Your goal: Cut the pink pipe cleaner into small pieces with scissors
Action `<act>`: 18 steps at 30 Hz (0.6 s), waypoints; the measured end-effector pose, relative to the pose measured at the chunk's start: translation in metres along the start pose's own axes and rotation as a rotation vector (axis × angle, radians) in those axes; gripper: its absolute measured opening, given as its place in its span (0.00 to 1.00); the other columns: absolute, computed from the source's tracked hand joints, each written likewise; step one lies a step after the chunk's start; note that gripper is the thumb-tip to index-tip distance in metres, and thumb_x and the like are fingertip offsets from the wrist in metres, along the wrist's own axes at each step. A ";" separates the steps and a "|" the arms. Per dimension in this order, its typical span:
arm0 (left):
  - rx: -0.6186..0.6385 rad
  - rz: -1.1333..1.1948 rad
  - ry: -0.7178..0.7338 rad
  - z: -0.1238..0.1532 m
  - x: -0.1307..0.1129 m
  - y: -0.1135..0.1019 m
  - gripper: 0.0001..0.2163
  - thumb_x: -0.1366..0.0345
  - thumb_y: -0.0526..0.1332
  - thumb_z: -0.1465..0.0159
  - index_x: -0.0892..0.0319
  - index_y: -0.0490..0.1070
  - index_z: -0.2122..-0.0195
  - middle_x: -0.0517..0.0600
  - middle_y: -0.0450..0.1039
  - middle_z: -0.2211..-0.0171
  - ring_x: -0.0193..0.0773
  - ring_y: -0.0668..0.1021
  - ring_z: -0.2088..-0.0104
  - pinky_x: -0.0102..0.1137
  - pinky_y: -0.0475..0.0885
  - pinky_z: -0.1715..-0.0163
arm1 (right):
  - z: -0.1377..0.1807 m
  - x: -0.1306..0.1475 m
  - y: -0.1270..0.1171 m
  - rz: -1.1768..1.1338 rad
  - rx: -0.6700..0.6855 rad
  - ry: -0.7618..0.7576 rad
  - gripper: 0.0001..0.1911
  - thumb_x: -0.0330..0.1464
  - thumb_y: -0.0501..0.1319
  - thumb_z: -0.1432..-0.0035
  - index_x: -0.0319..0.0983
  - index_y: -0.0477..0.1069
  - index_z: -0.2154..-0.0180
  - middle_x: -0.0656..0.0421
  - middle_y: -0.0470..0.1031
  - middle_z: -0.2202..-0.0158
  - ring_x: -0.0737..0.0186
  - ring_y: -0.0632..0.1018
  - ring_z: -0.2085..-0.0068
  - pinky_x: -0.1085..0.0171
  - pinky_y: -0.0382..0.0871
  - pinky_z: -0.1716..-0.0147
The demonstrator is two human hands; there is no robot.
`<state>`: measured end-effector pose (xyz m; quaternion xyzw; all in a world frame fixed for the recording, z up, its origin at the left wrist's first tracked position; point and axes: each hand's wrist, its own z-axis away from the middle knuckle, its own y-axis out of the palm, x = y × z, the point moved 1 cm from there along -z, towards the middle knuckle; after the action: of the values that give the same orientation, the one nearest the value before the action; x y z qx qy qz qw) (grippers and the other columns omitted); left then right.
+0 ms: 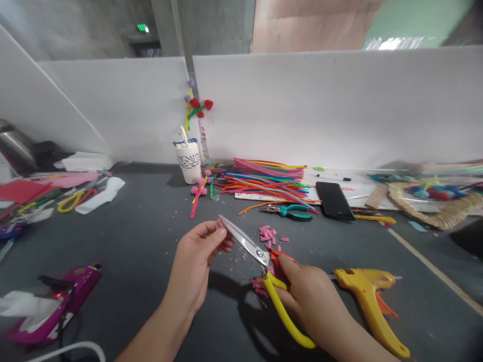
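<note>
My left hand [202, 247] pinches a small pink piece [221, 222], mostly covered by the thumb and fingers. Against it lie the blade tips of a pair of scissors [245, 242] with one red and one yellow handle. My right hand [304, 287] is closed around those handles, and the blades look nearly together. Short cut pink pieces [267, 234] lie in a pile beyond the scissors. More pink bits [258, 285] and fine fluff are on the dark table [158, 281] beneath them.
A yellow glue gun [364, 281] lies at right, a magenta device [71, 296] at left. Behind are teal pliers [290, 211], bundled pipe cleaners [267, 181], a phone [334, 200], a patterned cup [188, 163] and a pink pipe-cleaner flower [196, 193]. White partitions [320, 100] stand along the back.
</note>
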<state>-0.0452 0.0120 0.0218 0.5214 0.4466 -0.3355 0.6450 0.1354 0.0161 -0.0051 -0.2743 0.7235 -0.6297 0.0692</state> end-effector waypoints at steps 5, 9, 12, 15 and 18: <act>0.154 0.006 -0.148 0.003 0.004 0.003 0.02 0.70 0.61 0.46 0.63 0.71 0.72 0.47 0.72 0.75 0.29 0.72 0.76 0.24 0.67 0.73 | -0.004 0.002 -0.002 -0.487 0.057 0.126 0.14 0.41 0.55 0.50 0.40 0.57 0.79 0.64 0.63 0.83 0.68 0.64 0.80 0.70 0.53 0.82; 0.348 0.005 -0.331 0.009 0.011 0.011 0.03 0.69 0.61 0.46 0.64 0.71 0.71 0.49 0.72 0.75 0.29 0.73 0.77 0.24 0.67 0.75 | -0.005 0.008 -0.010 -0.895 0.058 0.233 0.07 0.36 0.53 0.50 0.39 0.61 0.75 0.66 0.61 0.83 0.71 0.61 0.83 0.72 0.55 0.84; 0.470 -0.027 -0.408 0.014 0.015 0.017 0.05 0.68 0.61 0.46 0.65 0.71 0.74 0.50 0.71 0.77 0.30 0.72 0.78 0.24 0.66 0.76 | -0.006 0.010 -0.016 -1.043 0.130 0.363 0.08 0.37 0.51 0.49 0.40 0.63 0.72 0.69 0.59 0.88 0.72 0.59 0.88 0.72 0.53 0.89; 0.541 -0.059 -0.464 0.017 0.018 0.021 0.05 0.68 0.61 0.47 0.65 0.71 0.75 0.50 0.71 0.78 0.30 0.72 0.78 0.25 0.66 0.76 | -0.008 0.011 -0.021 -1.089 0.212 0.378 0.08 0.36 0.52 0.50 0.39 0.63 0.74 0.68 0.61 0.89 0.73 0.61 0.89 0.73 0.53 0.90; 0.549 -0.109 -0.483 0.018 0.021 0.022 0.06 0.67 0.62 0.47 0.65 0.72 0.74 0.51 0.72 0.77 0.31 0.72 0.78 0.26 0.66 0.75 | -0.007 0.011 -0.020 -1.114 0.226 0.398 0.06 0.34 0.53 0.51 0.39 0.61 0.76 0.69 0.61 0.88 0.74 0.60 0.89 0.75 0.51 0.91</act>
<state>-0.0131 0.0000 0.0118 0.5562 0.2022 -0.5900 0.5492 0.1292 0.0160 0.0186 -0.4801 0.3986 -0.6833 -0.3791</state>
